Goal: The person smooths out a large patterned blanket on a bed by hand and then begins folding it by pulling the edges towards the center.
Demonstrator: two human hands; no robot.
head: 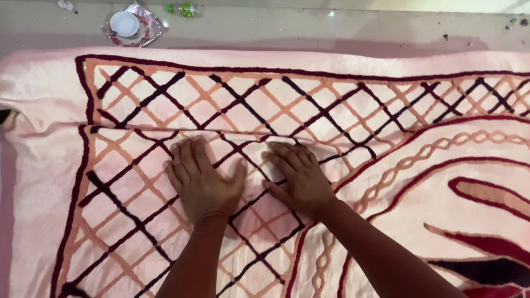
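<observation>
A large pale pink cloth (pixel 44 165) with a maroon, black and peach lattice pattern lies spread flat and fills most of the view. A folded edge (pixel 138 128) runs across it just above my hands. My left hand (pixel 203 177) lies flat on the cloth, palm down, fingers apart, fingertips near the fold. My right hand (pixel 298 177) rests beside it, also flat and spread, thumb pointing toward the left hand. Neither hand holds anything.
Beyond the cloth's far edge is a grey floor (pixel 309 27). On it sit a small white cup on a shiny wrapper (pixel 126 25), a small green and clear bottle (pixel 185 9) and some scattered debris (pixel 513 23).
</observation>
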